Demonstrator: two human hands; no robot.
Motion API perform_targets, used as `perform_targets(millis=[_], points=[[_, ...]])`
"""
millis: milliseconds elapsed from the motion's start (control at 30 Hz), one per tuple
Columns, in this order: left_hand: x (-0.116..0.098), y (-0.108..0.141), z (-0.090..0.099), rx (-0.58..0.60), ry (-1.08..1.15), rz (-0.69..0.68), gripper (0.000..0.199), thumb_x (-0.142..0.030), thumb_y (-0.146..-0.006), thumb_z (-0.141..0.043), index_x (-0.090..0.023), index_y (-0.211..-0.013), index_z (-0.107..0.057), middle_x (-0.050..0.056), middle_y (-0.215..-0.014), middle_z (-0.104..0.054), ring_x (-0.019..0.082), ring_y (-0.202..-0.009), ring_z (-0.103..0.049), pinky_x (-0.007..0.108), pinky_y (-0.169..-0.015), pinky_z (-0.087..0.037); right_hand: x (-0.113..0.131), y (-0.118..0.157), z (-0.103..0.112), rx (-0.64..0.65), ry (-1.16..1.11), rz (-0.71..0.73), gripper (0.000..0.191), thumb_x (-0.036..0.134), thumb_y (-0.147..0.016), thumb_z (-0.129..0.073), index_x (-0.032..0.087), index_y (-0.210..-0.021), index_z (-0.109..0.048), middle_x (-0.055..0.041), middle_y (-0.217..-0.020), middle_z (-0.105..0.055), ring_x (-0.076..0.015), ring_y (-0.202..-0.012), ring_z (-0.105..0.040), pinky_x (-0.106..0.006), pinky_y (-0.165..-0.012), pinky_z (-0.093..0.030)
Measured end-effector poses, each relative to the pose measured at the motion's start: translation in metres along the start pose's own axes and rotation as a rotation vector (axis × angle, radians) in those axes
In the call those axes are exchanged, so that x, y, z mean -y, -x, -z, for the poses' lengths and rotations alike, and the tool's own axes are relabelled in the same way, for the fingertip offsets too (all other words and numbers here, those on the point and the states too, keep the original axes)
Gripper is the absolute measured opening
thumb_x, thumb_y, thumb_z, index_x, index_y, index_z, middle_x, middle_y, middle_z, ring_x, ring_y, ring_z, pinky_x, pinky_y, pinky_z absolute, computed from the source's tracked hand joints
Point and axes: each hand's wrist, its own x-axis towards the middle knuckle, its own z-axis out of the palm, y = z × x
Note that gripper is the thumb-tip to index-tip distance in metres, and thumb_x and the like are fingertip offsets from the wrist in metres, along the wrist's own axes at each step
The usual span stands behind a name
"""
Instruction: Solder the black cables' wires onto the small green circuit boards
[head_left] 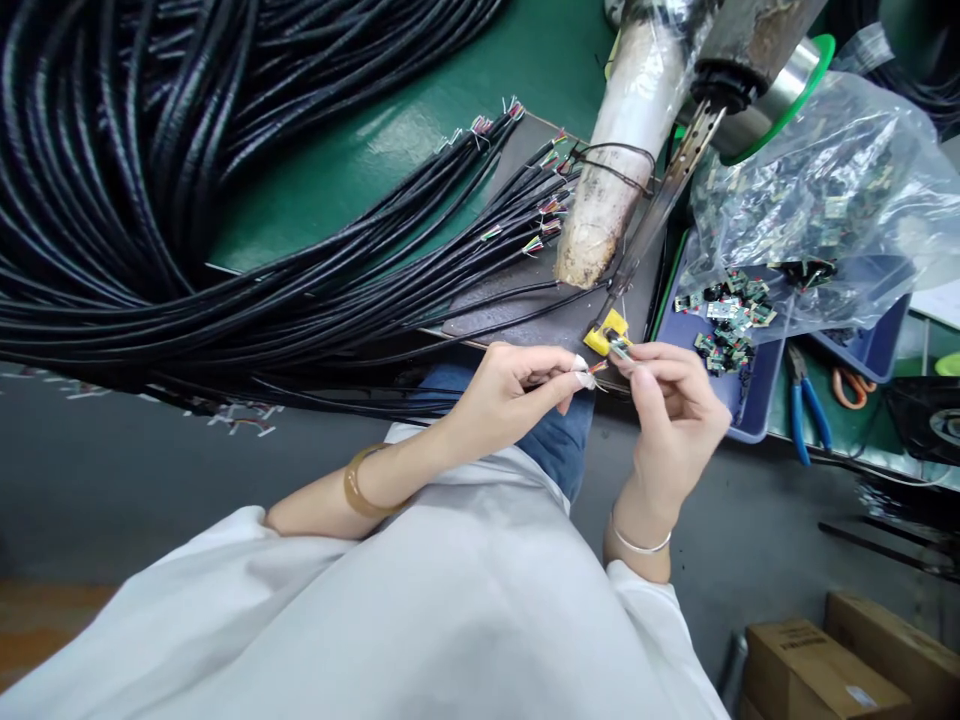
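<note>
My left hand (517, 388) is closed in a pinch, with white wraps on its thumb and fingertip. From that pinch stick out the stripped coloured wires (598, 369) of a cable end; the cable itself is hidden by the hand. Thumb and fingers of my right hand (679, 405) grip a small circuit board (621, 352), largely covered by the fingertips. It is at a yellow block (606, 333), right by the tip of a soldering iron (664, 205) that slants down from above. I cannot tell whether the iron touches the board.
Black cables (300, 290) with stripped ends cover the left of the green bench (375, 160). A white fume pipe (611, 170) and solder spool (787, 105) stand above. At right are a blue tray (757, 405) of small boards (727, 320), a plastic bag (832, 190) and pliers (806, 400).
</note>
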Motion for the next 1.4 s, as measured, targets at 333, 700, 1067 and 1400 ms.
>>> perform_targets(millis=[333,700,1067,1400], points=[[-0.003,-0.001,0.004,0.082,0.054,0.022,0.019,-0.021,-0.091,-0.064,-0.011,-0.076,-0.070,-0.001,-0.057,-0.062,0.006,-0.049,-0.048,0.016,-0.047,-0.038,0.002,0.000,0.003,0.266,-0.065,-0.102,0.011,0.017,-0.087,-0.073,0.027,-0.090,-0.077,-0.0007,-0.098,-0.072,-0.0115,-0.088,-0.071,-0.024,-0.076,-0.064],[0.009,0.005,0.001,-0.046,-0.548,-0.478,0.014,-0.018,-0.096,-0.061,-0.012,-0.095,-0.074,0.004,-0.074,-0.073,0.012,-0.065,-0.064,0.021,-0.065,-0.047,0.004,0.003,0.004,0.215,0.172,0.068,0.015,0.013,-0.085,-0.070,0.026,-0.091,-0.075,-0.0026,-0.100,-0.073,-0.0167,-0.095,-0.071,-0.035,-0.088,-0.062],[-0.002,0.010,-0.004,0.032,0.239,0.120,0.019,-0.031,-0.096,-0.062,-0.015,-0.087,-0.062,-0.004,-0.059,-0.062,0.006,-0.047,-0.052,0.017,-0.051,-0.043,-0.001,0.021,-0.006,0.000,0.068,0.040,0.010,0.018,-0.088,-0.070,0.026,-0.092,-0.074,-0.0025,-0.099,-0.072,-0.0173,-0.096,-0.070,-0.037,-0.087,-0.062],[0.007,0.014,-0.021,-0.127,-0.645,-0.600,0.015,-0.016,-0.095,-0.059,-0.019,-0.100,-0.073,0.005,-0.080,-0.078,0.014,-0.068,-0.067,0.026,-0.065,-0.048,0.002,0.009,0.006,-0.314,0.160,0.134,0.005,0.019,-0.087,-0.072,0.022,-0.086,-0.068,-0.0022,-0.090,-0.073,-0.0161,-0.081,-0.073,-0.032,-0.069,-0.062]])
